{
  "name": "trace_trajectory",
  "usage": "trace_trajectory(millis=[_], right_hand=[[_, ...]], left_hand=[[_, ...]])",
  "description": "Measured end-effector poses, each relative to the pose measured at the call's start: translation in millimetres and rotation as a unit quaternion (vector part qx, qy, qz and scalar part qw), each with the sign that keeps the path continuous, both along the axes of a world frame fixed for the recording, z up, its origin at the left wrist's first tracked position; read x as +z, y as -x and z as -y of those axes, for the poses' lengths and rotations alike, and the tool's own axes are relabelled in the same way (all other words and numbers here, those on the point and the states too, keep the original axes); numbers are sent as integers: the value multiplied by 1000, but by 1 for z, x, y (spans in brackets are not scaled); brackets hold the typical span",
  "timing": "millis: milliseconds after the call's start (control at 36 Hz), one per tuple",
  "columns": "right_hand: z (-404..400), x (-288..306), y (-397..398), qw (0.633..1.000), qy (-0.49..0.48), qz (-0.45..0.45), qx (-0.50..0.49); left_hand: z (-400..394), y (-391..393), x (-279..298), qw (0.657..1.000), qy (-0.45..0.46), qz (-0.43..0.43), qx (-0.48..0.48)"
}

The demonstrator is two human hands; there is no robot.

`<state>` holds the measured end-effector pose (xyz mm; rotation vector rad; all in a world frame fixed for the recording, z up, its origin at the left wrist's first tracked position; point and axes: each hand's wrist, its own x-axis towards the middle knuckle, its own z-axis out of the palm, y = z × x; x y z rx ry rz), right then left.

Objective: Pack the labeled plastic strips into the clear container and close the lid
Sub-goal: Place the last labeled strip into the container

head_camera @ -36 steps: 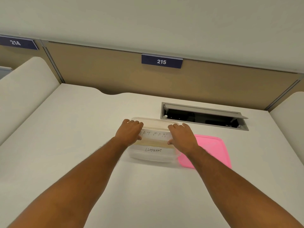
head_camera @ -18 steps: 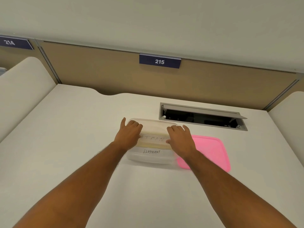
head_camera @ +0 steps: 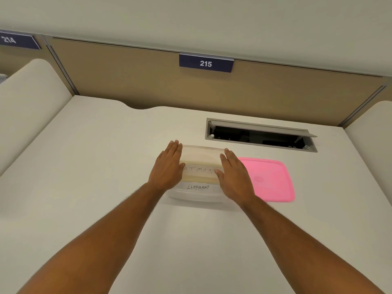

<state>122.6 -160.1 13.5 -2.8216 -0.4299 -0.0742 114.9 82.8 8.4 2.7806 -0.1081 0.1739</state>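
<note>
The clear container (head_camera: 199, 172) sits on the white worktop (head_camera: 101, 166) just below the middle of the frame, lidless, its walls see-through and faintly cloudy. Inside lie the labeled plastic strips: one reads "ELEPHANT" (head_camera: 198, 187) in hand-drawn capitals along the near side, and behind it another strip (head_camera: 200, 170) shows the letters "ATMAN", its first part hidden under the left hand. A pale beige band runs along each long edge of that strip.

The left hand (head_camera: 167, 167) lies flat against the container's left end, fingers straight and together, pointing away toward the far rim. The right hand (head_camera: 234, 177) lies the same way at the right end, fingers extended, thumb touching the "ATMAN" strip. Neither grip closes round anything; both are flat and wide.

The pink lid (head_camera: 273, 181) lies flat on the worktop just to the right of the container, partly behind the right hand.

Farther back, right of centre, an open cable hatch (head_camera: 261, 135) is set into the worktop. On the tan partition (head_camera: 127, 81) above hangs a dark blue sign "215" (head_camera: 205, 63); another, "214" (head_camera: 12, 40), is at the upper left.
</note>
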Motion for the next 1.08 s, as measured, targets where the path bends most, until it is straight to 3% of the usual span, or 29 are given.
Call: trace_trajectory(millis=[500, 806, 889, 1000, 1083], right_hand=[[36, -11, 96, 1000, -26, -6, -13], [38, -9, 111, 999, -22, 19, -19], [39, -6, 109, 995, -75, 60, -18], [49, 5, 97, 963, -211, 147, -83], [63, 8, 85, 952, -235, 125, -149]], left_hand=[[30, 98, -6, 1000, 26, -3, 1], [34, 114, -4, 1000, 28, -11, 7], [35, 114, -4, 1000, 23, -15, 8], [35, 115, -3, 1000, 17, -16, 10], [36, 116, -2, 1000, 20, -13, 11]])
